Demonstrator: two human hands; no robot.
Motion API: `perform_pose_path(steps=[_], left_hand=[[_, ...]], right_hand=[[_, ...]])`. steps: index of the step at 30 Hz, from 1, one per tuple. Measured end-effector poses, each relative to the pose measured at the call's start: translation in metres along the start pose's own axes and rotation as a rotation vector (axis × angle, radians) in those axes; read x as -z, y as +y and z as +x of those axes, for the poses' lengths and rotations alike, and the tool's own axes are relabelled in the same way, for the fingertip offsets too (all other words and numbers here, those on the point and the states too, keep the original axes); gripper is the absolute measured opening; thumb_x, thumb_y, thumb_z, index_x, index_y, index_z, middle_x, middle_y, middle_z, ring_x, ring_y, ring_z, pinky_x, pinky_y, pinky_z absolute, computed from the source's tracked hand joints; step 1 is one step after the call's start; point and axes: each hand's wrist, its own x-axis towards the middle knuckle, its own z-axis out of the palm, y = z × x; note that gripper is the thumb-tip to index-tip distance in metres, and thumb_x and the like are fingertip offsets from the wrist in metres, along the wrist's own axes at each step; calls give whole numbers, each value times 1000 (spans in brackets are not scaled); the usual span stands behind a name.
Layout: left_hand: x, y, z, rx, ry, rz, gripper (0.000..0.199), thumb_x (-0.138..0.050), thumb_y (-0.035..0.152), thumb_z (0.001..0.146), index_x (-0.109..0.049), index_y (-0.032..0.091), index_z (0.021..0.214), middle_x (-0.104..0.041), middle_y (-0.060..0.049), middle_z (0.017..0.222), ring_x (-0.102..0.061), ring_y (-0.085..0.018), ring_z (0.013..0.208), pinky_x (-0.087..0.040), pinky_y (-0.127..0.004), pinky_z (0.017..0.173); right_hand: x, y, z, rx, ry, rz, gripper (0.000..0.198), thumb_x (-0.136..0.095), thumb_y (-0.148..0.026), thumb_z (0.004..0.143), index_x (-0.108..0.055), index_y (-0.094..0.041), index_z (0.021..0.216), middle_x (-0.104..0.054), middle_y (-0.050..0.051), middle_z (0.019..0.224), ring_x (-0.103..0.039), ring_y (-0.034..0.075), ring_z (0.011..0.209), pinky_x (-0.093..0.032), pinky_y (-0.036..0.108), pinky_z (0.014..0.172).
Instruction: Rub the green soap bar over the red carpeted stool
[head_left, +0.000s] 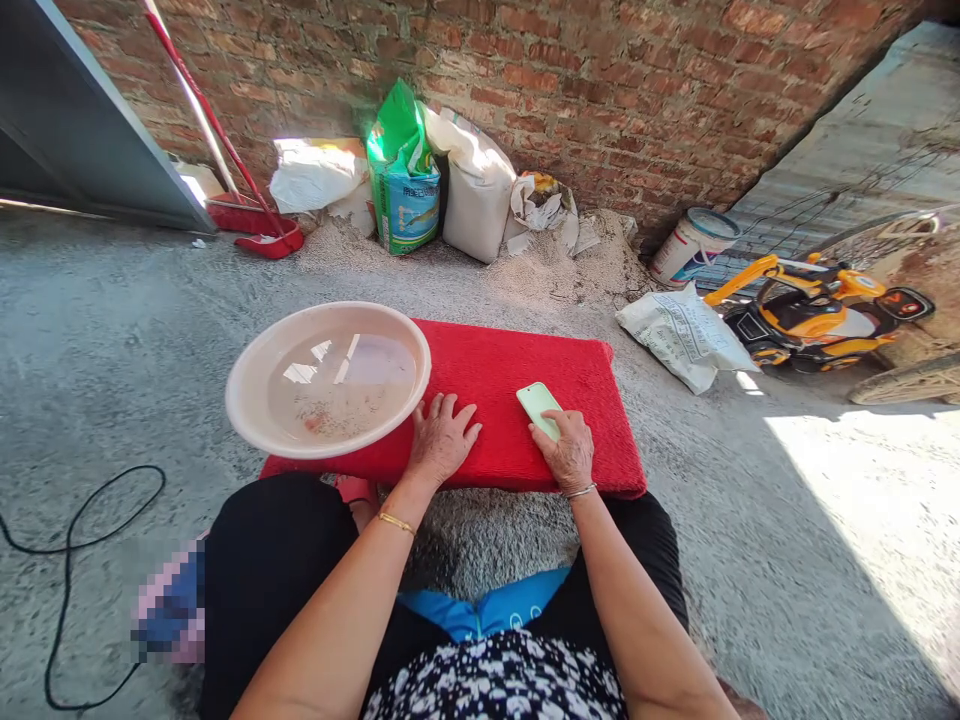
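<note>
A red, towel-like cloth covers a low bench or table in front of my knees. My left hand lies flat on it with fingers spread, just right of the basin. In my right hand is a pale green scrub brush, pressed against the cloth; its far end shows a small hole, and its underside is hidden. A wide, pale pink basin holds water with bits of dark sediment. It stands on the left part of the cloth and overhangs the edge.
By the brick wall stand a green bag, a white sack and a bucket. A red dustpan is further left. To the right sits a yellow toy excavator. A black cable loops across the floor.
</note>
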Motion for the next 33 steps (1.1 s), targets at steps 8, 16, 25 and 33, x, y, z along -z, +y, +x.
perform_pose_path(steps=[8,16,25,33], left_hand=[[-3,1,0,-4,6,38,35,-53,43,96,-68,29,125,-59,-13,137,-48,-35,132,-36,-60,109],[-1,3,1,7,-2,26,35,-54,44,96,-69,30,124,-59,-12,136,-48,-35,132,-37,-59,108],[2,4,1,19,-10,9,35,-55,44,96,-69,30,124,-59,-11,136,-49,-35,131,-38,-58,107],[1,5,0,19,-9,-10,34,-55,43,95,-69,30,124,-59,-12,135,-47,-35,132,-38,-59,107]], right_hand=[[-1,2,0,21,19,26,35,-60,-54,91,-72,-23,102,-59,7,94,-54,22,86,-36,31,75],[-1,2,0,28,23,31,37,-59,-56,91,-73,-23,102,-59,7,94,-54,23,86,-36,32,74],[0,3,0,20,15,21,37,-58,-55,91,-72,-23,102,-59,8,95,-54,23,86,-36,32,74],[-1,5,0,27,23,24,38,-58,-56,90,-72,-23,102,-59,8,94,-54,23,85,-37,33,73]])
